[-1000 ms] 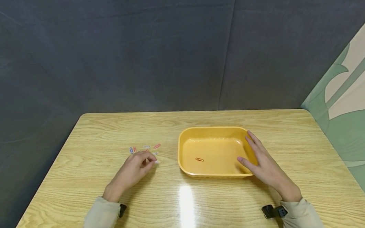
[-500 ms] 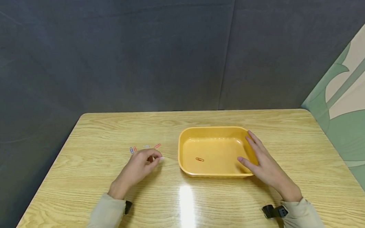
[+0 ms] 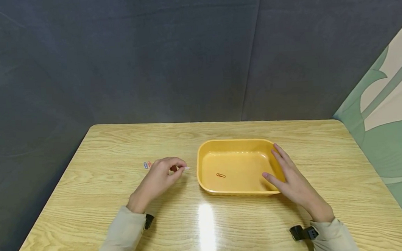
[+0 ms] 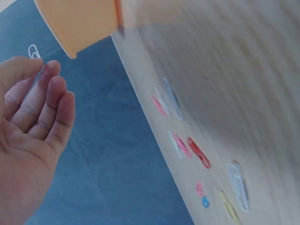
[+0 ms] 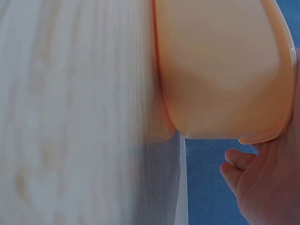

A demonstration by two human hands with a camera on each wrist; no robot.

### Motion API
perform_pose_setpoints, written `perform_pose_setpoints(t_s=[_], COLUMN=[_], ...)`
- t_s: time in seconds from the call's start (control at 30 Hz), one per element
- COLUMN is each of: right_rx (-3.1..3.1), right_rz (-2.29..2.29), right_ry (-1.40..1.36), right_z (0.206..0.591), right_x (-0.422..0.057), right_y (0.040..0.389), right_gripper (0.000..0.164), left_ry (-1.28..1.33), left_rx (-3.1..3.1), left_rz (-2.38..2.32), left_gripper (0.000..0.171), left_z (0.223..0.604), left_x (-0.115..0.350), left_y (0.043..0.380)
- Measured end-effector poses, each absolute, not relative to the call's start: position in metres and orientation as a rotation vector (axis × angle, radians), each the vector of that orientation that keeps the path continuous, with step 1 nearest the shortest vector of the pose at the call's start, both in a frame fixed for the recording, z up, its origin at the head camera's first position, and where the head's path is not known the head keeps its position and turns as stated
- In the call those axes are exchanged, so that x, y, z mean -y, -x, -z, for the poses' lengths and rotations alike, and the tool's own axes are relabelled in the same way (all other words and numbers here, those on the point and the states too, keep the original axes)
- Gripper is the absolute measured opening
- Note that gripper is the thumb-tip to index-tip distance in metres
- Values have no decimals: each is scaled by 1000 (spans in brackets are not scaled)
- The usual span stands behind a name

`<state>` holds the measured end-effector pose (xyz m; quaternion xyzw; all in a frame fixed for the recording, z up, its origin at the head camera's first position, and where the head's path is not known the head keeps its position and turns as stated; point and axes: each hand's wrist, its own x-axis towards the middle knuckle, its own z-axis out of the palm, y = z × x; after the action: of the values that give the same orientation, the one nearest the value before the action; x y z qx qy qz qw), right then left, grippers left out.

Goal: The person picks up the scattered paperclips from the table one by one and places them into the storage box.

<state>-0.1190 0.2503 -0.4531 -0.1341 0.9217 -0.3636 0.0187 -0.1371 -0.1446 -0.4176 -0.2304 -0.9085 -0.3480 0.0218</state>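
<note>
My left hand [image 3: 159,179] pinches a white paper clip [image 3: 187,168] between thumb and index finger, just left of the yellow tray [image 3: 239,182]. In the left wrist view that paper clip [image 4: 33,52] stands up from the fingertips, the other fingers loosely bent. One orange-red paper clip [image 3: 220,175] lies on the tray's floor. My right hand [image 3: 298,190] rests at the tray's right end, fingers fairly straight along the rim and thumb over the inside. In the right wrist view, two fingertips [image 5: 230,173] of this hand show beyond the rim.
Loose paper clips lie left of the tray, among them a blue one [image 3: 145,165], a red one [image 4: 199,153] and a yellow one [image 4: 228,206]. My left hand hides several in the head view. A dark curtain [image 3: 184,65] hangs behind the wooden table [image 3: 120,145].
My left hand has moved right and slightly away from me, carrying the white paper clip toward the tray's left wall. The right hand and tray look nearly unmoved.
</note>
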Motion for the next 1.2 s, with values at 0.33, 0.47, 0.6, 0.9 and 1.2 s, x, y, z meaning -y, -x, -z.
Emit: perform_pose_setpoints(t_s=[0.33,0.47,0.6,0.9,1.2], right_rx=[-2884,-2901,-2926,-2985,-2987], right_rz=[1131,1118,1095,1101,1082], right_ry=[436,467,496,608,623], right_z=[453,453,453,454,454], right_x=[-250,-250,-251,-251,-251], right_y=[119,119,119,119,119], right_gripper=[82,80,76,64,64], left_ry=[793,823,882,961,1007], left_rx=[2745,2748,2738,2740,2741], left_rz=[1119,1146,1147,1117,1019], left_gripper=[9,9,10,11,13], left_z=[412,410,409,411,411], left_x=[125,115,106,93,81], left_y=[142,143,145,146,148])
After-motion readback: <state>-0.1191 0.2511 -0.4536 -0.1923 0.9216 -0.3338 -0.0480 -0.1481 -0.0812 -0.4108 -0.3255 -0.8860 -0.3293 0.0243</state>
